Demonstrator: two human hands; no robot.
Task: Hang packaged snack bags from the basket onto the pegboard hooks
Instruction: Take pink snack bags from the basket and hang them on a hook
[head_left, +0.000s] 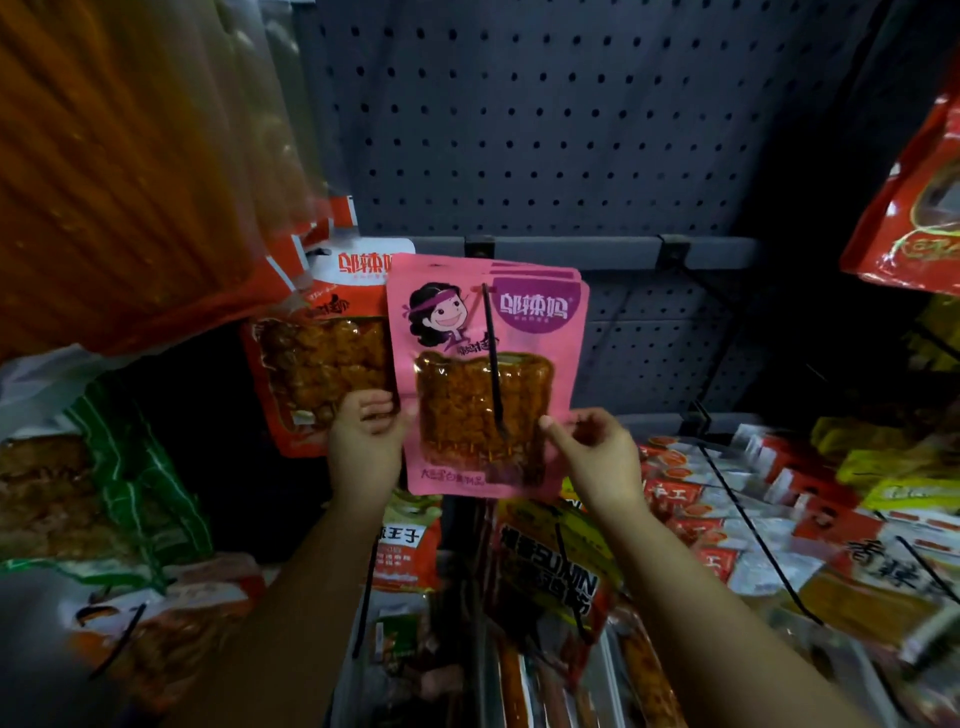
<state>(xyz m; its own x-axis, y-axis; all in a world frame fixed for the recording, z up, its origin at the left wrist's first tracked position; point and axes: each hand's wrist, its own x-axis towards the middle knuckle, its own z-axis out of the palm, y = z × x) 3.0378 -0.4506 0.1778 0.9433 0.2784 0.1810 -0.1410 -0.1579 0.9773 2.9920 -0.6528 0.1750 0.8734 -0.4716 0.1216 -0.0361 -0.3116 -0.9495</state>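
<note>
From the head camera, we hold a stack of pink snack bags (485, 374) upright before the grey pegboard (545, 130), a black peg hook (492, 353) running down across the front bag's face. Our left hand (363, 441) grips the stack's lower left edge, fingers curled around it; our right hand (597, 452) pinches the lower right edge. An orange-red snack bag (322, 364) hangs just beside it on the left. More packets (727, 519) lie below right.
</note>
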